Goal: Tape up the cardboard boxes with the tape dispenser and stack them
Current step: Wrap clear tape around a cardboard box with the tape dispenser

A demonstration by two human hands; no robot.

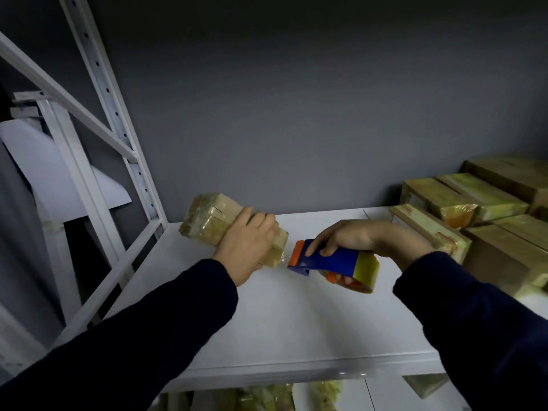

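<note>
My left hand (247, 241) grips a small cardboard box (207, 218) wrapped in yellowish tape, holding it above the white shelf (281, 315). My right hand (350, 237) holds a blue and orange tape dispenser (329, 259) with a roll of yellowish tape at its rear. The dispenser's orange front edge sits right beside the near end of the box, and a short bit of clear tape seems to span the gap. Both forearms are in dark sleeves.
Several taped cardboard boxes (474, 215) are stacked at the right of the shelf against the grey wall. A white metal rack upright (118, 137) stands at the left, with a white sheet (59, 173) behind it. More wrapped packages (267, 396) lie on the shelf below.
</note>
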